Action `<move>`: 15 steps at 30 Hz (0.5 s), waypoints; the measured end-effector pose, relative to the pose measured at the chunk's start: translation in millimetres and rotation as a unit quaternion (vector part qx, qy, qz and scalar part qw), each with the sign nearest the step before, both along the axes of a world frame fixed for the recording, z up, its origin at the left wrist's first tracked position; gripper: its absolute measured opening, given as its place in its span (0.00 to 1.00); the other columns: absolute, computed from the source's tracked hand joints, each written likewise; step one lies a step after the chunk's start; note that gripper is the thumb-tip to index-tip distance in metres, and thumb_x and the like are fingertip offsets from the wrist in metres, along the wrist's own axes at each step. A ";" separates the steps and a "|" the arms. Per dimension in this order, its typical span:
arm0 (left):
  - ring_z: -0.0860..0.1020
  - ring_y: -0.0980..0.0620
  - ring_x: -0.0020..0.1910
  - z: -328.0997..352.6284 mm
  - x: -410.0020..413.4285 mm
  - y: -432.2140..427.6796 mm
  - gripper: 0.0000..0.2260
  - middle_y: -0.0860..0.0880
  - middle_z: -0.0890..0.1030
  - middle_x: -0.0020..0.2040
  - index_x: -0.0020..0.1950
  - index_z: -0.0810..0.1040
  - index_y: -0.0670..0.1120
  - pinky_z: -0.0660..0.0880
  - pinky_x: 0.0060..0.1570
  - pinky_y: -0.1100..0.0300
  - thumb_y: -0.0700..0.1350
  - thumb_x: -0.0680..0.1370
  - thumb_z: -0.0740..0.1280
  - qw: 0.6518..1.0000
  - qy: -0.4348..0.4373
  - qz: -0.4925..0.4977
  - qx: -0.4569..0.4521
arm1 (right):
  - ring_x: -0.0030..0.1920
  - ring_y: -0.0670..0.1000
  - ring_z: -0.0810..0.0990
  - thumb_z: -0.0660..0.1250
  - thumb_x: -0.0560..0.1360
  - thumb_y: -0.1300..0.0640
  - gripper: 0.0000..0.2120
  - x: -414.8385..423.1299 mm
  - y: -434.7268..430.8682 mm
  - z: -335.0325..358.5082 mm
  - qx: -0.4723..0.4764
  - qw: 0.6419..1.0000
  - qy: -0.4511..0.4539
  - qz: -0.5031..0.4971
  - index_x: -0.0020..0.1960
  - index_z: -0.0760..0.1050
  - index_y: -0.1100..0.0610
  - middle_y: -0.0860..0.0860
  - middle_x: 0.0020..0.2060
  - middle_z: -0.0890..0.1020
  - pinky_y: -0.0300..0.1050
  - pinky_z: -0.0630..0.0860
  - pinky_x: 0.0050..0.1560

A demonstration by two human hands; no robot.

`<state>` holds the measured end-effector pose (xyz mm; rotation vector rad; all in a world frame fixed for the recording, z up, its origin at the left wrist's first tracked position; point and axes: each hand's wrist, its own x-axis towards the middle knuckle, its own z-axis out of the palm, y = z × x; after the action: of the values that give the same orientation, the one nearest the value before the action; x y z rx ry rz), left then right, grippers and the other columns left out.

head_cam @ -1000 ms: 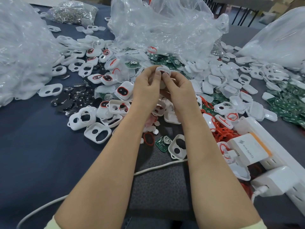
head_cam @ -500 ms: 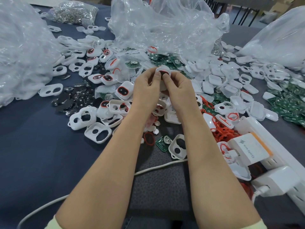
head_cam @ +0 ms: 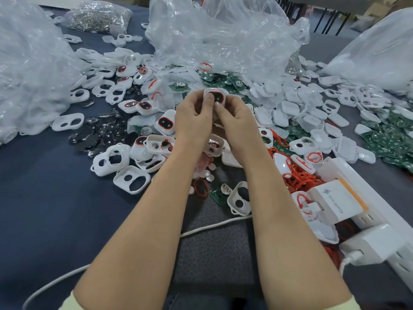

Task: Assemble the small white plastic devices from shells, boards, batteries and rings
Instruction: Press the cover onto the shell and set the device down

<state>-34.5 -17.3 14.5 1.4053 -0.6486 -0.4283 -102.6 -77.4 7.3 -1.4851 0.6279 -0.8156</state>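
Observation:
A small white device [head_cam: 216, 95] with a red ring and dark window is held up between both hands above the table's middle. My left hand [head_cam: 194, 121] grips its left side with the thumb on its face. My right hand [head_cam: 237, 121] grips its right side, thumb pressing the front. Empty white shells [head_cam: 131, 179] lie to the left, dark round batteries [head_cam: 98, 136] beyond them. Green boards [head_cam: 393, 139] are heaped at the right, and red rings [head_cam: 297, 175] lie right of my right forearm. Finished devices [head_cam: 166, 124] sit just left of my hands.
Crumpled clear plastic bags [head_cam: 223, 34] stand behind the parts, with more at far left [head_cam: 29, 63] and far right [head_cam: 375, 52]. A white power strip [head_cam: 368, 198] with chargers lies at the right edge. A white cable [head_cam: 214, 227] crosses under my forearms.
The device has been turned between my fingers so its red-ringed face shows more fully; both thumbs have shifted onto the front. My hands stay in the same place.

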 end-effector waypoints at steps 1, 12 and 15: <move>0.81 0.41 0.52 0.6 -0.2 0.5 0.08 0.41 0.83 0.50 0.54 0.79 0.43 0.77 0.56 0.41 0.43 0.82 0.61 1.000 0.027 -0.008 -0.012 | 0.48 0.50 0.84 0.63 0.80 0.60 0.09 -0.8 -0.1 -0.1 0.011 1.000 -0.014 0.013 0.59 0.73 0.59 0.57 0.52 0.82 0.47 0.81 0.47; 0.79 0.38 0.58 5.6 -2.5 2.1 0.11 0.42 0.82 0.49 0.46 0.79 0.48 0.74 0.61 0.40 0.43 0.83 0.59 0.988 0.145 -0.015 -0.043 | 0.50 0.53 0.83 0.65 0.77 0.66 0.09 -3.8 -5.4 -1.7 0.037 0.998 -0.037 0.020 0.57 0.76 0.66 0.59 0.49 0.83 0.48 0.79 0.56; 0.79 0.36 0.57 7.2 -2.8 3.1 0.11 0.41 0.82 0.49 0.45 0.79 0.47 0.74 0.61 0.40 0.43 0.83 0.59 0.987 0.153 -0.018 -0.045 | 0.47 0.51 0.83 0.64 0.77 0.66 0.06 -5.8 -5.3 -0.6 0.021 0.998 -0.044 0.026 0.53 0.77 0.60 0.55 0.45 0.84 0.46 0.80 0.54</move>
<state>-37.3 -14.1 21.7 1.2122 -0.4367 -0.6213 -108.4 -82.7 6.7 -1.4142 0.5359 -0.8179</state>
